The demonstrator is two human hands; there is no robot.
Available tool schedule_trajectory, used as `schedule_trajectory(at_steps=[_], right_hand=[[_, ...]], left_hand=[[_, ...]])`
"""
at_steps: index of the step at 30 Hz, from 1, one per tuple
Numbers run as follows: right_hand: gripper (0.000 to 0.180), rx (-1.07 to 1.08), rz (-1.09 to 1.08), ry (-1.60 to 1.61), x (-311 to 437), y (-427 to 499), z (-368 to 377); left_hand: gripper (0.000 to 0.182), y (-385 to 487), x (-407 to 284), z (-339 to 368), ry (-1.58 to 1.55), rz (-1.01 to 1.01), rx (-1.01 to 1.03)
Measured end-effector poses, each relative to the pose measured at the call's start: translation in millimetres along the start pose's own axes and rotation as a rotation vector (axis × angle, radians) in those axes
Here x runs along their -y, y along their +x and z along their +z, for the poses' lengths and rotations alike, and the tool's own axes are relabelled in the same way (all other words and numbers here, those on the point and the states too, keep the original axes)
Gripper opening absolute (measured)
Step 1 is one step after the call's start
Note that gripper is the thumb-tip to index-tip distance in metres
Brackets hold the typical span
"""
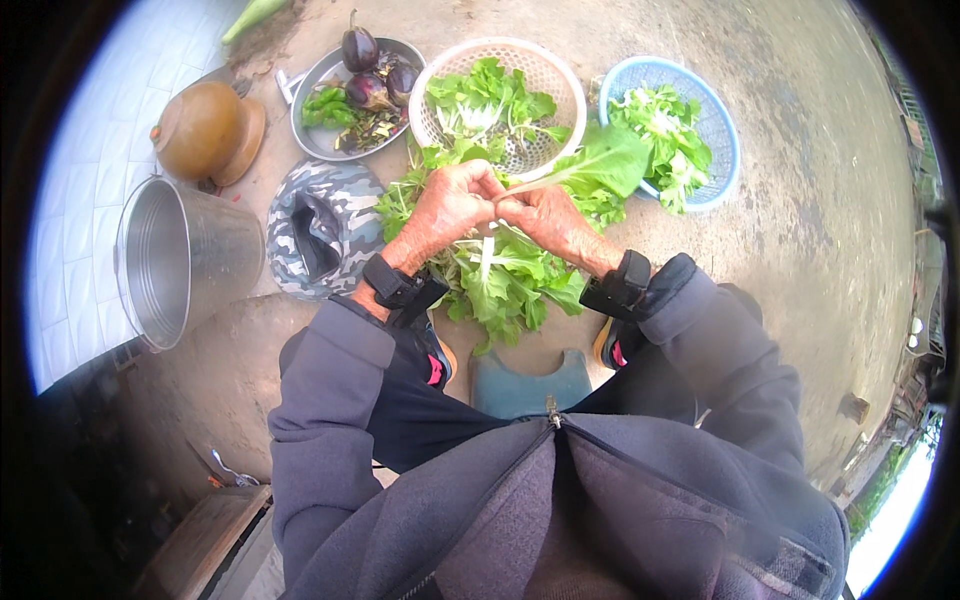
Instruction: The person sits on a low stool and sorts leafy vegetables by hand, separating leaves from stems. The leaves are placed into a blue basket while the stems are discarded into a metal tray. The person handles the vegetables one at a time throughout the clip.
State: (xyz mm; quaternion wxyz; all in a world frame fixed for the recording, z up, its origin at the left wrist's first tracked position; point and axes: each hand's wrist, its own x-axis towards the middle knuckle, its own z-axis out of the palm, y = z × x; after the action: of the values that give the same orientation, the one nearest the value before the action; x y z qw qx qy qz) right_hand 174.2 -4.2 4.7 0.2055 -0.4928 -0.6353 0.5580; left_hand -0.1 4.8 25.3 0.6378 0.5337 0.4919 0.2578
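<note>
Both hands meet over a heap of leafy greens (495, 281) on the concrete ground. Between the fingers of my right hand (544, 217) is the pale stem of a broad green leaf (604, 165), whose blade points up to the right. My left hand (457, 199) pinches at the stem's lower end, its fingertips touching those of the right. Just beyond the hands stands a white plastic colander (574, 86) with loose greens (487, 97) inside. A blue plastic basket (724, 112) at the right holds more greens (664, 131), some hanging over its near rim.
A metal pan (319, 142) holds eggplants (367, 90), green peppers (328, 109) and scraps. Left of the heap lie a camouflage hat (360, 187), a tipped metal bucket (225, 236) and a brown clay pot (199, 131). A blue-green plastic stool (525, 390) is between my legs.
</note>
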Motion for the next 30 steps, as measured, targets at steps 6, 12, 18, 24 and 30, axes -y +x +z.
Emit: schedule_trajectory(at_steps=[6, 12, 18, 24, 30], right_hand=[[0.024, -0.1, 0.002, 0.257, 16, -7, -3], [0.024, -0.128, 0.127, 0.353, 17, -12, -3], [0.024, -0.357, 0.113, 0.541, 9, -10, 13], [0.026, -0.11, -0.024, 0.162, 16, -10, -8], [0.023, 0.188, -0.26, -0.521, 24, -26, -18]], left_hand=[[0.015, 3, 0, -10, -0.303, -0.049, 0.131], [0.016, 7, 4, -5, -0.453, -0.041, 0.106], [0.01, 7, 8, 18, -0.637, -0.021, -0.077], [0.011, -1, 9, 13, -0.389, 0.047, -0.032], [0.01, -3, 16, -12, -0.046, -0.015, 0.218]])
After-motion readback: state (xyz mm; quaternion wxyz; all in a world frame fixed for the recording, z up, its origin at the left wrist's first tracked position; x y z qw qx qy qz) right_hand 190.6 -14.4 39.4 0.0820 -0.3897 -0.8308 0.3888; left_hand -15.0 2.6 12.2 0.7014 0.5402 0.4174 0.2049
